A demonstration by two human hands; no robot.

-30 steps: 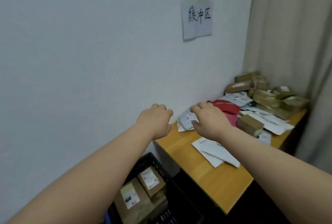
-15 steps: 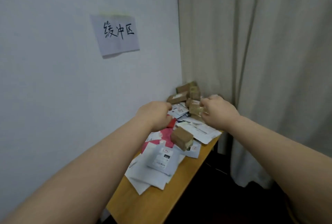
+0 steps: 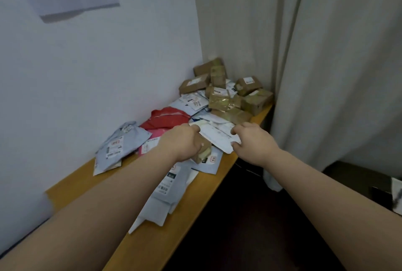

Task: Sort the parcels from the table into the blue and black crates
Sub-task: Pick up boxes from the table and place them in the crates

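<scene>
My left hand (image 3: 181,142) curls over a small brown cardboard box (image 3: 203,151) near the front edge of the orange wooden tabletop (image 3: 150,246). My right hand (image 3: 253,140) pinches the end of a flat white paper envelope (image 3: 217,134) just beside it. Taped brown boxes (image 3: 230,94) crowd the far corner; grey plastic mailers (image 3: 118,146) lie along the wall edge.
</scene>
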